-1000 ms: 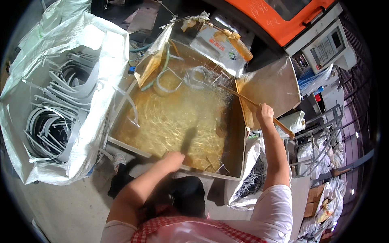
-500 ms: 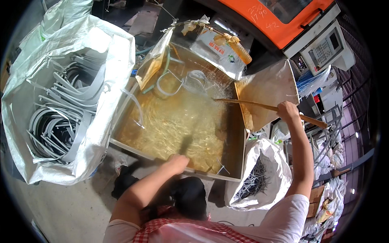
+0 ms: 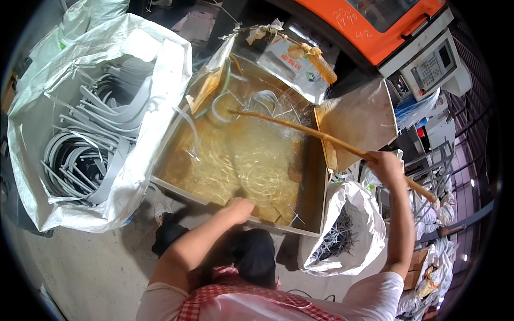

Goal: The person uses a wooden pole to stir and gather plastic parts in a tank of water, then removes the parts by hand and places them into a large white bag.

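My right hand (image 3: pixel 386 167) is closed round a long wooden stick (image 3: pixel 305 129), whose thin far end reaches over the water at the back of a metal tank (image 3: pixel 184 196). Close to that end lie curved, pale plastic strips (image 3: pixel 219 107), partly in the water. My left hand (image 3: pixel 239 209) grips the tank's near rim; its fingertips are hidden. The yellowish water (image 3: pixel 230 166) ripples and splashes at the back. One pale strip (image 3: pixel 191 136) hangs over the left wall, and a small grey branched plastic piece (image 3: pixel 295 215) sits in the near right corner.
A big white woven sack (image 3: pixel 176 75) of curved grey strips (image 3: pixel 120 115) stands left of the tank. To the right, a smaller white sack (image 3: pixel 369 214) holds many grey plastic pieces (image 3: pixel 337 235). An orange machine (image 3: pixel 369 27) with a control panel (image 3: pixel 430 69) rises behind.
My right hand has moved slightly down and right. The stick's far end has swung left across the water toward the pale strips. My left hand stays on the rim.
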Demonstrator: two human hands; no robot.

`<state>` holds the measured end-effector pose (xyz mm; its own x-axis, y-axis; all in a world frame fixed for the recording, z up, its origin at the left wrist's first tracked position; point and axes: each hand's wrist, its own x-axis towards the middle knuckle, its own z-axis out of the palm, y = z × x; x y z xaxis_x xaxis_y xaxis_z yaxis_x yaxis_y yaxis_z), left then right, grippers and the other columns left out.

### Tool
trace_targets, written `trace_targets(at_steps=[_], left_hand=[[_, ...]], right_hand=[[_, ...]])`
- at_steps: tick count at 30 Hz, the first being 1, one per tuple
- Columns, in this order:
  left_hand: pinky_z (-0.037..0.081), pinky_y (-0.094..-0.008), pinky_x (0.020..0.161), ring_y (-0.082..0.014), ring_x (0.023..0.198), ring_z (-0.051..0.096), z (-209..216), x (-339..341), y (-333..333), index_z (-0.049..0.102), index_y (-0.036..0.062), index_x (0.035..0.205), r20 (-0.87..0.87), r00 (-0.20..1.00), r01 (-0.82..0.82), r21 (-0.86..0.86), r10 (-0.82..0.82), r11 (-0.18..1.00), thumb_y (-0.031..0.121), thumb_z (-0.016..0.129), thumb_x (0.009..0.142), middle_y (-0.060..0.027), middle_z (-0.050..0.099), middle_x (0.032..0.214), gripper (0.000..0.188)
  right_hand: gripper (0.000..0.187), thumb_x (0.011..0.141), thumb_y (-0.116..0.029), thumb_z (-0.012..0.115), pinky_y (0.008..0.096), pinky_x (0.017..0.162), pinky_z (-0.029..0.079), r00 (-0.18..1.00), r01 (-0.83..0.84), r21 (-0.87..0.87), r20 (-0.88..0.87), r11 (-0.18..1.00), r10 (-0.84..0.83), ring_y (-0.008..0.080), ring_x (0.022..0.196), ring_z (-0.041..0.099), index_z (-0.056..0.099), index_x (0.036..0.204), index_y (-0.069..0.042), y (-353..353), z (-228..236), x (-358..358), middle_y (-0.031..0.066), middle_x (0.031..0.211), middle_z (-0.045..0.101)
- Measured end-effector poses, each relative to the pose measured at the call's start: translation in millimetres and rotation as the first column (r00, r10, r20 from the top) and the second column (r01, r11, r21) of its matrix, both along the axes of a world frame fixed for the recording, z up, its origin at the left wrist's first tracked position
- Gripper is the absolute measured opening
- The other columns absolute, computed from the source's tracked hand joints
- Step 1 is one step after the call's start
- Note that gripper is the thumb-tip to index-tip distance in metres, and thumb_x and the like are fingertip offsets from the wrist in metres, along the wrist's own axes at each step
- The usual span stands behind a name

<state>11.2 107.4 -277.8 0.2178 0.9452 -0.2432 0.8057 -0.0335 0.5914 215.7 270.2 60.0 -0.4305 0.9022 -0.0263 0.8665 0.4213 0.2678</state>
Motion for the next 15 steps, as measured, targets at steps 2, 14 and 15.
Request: trace_targets(at_steps=[2,14,15], left_hand=[[0.046,-0.0442,0.076,-0.0339,0.093,0.057,3.3,1.8,2.4,0.059,0.0017,0.093,0.008,1.0,0.002,-0.008,-0.002,1.0,0.016,0.054,0.078,-0.0179,0.06,0.095,0.021],[0.047,-0.044,0.075,-0.0343,0.089,0.059,-7.3,-0.5,0.4,0.061,0.0017,0.091,0.024,0.999,-0.027,0.018,0.026,0.999,0.015,0.054,0.078,-0.0186,0.062,0.092,0.02],[0.047,-0.0438,0.076,-0.0343,0.089,0.059,-6.6,-1.0,-0.5,0.061,0.0017,0.091,0.011,0.999,-0.03,0.002,0.03,1.0,0.013,0.054,0.077,-0.0187,0.062,0.092,0.02]], right_hand=[[0.016,0.08,-0.023,0.056,0.04,0.071,0.048,0.968,-0.116,0.059,0.228,0.991,0.1,0.0296,0.079,0.062,0.062,0.092,-0.014,1.9,-35.5,-19.2,0.0118,0.08,0.063],[0.02,0.072,-0.021,0.063,0.0394,0.06,0.046,0.924,-0.295,-0.025,0.246,0.955,0.292,0.0301,0.065,0.059,0.064,0.089,-0.01,-59.2,20.7,6.0,0.012,0.07,0.059],[0.02,0.071,-0.021,0.063,0.0391,0.06,0.046,0.943,-0.229,0.001,0.246,0.973,0.222,0.0299,0.065,0.058,0.065,0.088,-0.012,-64.3,30.7,15.8,0.0117,0.069,0.058]])
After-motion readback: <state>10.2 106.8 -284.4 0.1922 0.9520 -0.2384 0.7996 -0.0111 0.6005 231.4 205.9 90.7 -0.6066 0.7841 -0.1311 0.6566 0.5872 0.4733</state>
